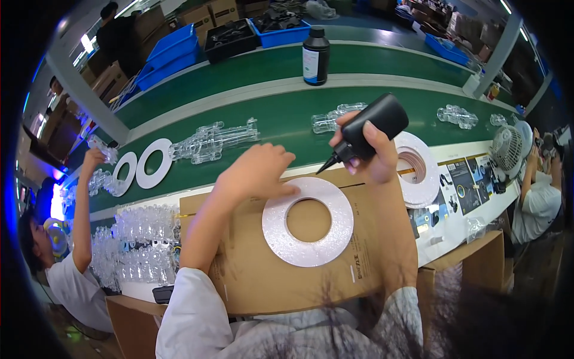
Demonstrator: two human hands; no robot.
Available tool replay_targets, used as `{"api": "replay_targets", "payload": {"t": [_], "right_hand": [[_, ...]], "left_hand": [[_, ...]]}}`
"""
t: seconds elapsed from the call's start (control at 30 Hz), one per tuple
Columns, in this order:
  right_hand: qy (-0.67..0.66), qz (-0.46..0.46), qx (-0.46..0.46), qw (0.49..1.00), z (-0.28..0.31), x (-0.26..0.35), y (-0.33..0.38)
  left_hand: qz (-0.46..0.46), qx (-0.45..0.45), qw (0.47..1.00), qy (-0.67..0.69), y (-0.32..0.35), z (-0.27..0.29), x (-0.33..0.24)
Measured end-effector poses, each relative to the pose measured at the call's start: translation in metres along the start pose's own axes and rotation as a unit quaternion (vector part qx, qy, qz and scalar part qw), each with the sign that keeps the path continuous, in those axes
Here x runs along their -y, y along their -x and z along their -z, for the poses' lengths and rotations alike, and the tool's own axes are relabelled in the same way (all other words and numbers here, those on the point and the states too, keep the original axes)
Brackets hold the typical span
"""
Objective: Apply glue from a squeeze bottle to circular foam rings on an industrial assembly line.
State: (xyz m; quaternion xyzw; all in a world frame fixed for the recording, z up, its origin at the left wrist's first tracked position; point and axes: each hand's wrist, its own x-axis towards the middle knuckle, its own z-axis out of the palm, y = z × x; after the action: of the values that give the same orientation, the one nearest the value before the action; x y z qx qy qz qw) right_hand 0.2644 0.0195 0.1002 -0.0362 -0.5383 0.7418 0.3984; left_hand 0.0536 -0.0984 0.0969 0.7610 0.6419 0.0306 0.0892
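A flat white ring with a wide round hole lies on a sheet of brown cardboard in front of me. My left hand is over the ring's far left edge, fingers apart and thumb close to the rim; whether it touches, I cannot tell. My right hand is closed round a black squeeze bottle, tilted so that its pointed nozzle aims down and left, above the ring's far edge. Right of the cardboard, more white rings lie in a stack.
On the green conveyor lie clear plastic parts and two white rings. A black bottle with a label stands beyond. Clear parts crowd the left; a co-worker's hand holds one. A fan stands right.
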Motion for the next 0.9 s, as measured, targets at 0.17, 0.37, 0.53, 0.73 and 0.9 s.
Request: {"api": "replay_targets", "payload": {"t": [0.17, 0.37, 0.53, 0.73, 0.9], "right_hand": [[-0.006, -0.020, -0.033, 0.999, -0.008, 0.006, 0.000], [0.002, -0.040, -0.014, 0.999, -0.009, 0.007, -0.002], [-0.002, -0.038, -0.015, 0.999, -0.005, 0.007, -0.003], [-0.013, -0.045, -0.024, 0.999, -0.004, 0.015, -0.003], [-0.030, -0.030, -0.035, 0.999, 0.002, 0.017, -0.004]], "left_hand": [[0.079, 0.149, 0.984, -0.053, 0.003, -0.008, -0.021], [0.079, 0.173, 0.979, -0.072, -0.003, -0.008, -0.030], [0.087, 0.139, 0.981, -0.100, -0.004, -0.007, -0.039], [0.093, 0.056, 0.990, -0.093, -0.016, 0.002, -0.006], [0.103, 0.082, 0.990, -0.050, -0.071, 0.008, 0.041]]}}
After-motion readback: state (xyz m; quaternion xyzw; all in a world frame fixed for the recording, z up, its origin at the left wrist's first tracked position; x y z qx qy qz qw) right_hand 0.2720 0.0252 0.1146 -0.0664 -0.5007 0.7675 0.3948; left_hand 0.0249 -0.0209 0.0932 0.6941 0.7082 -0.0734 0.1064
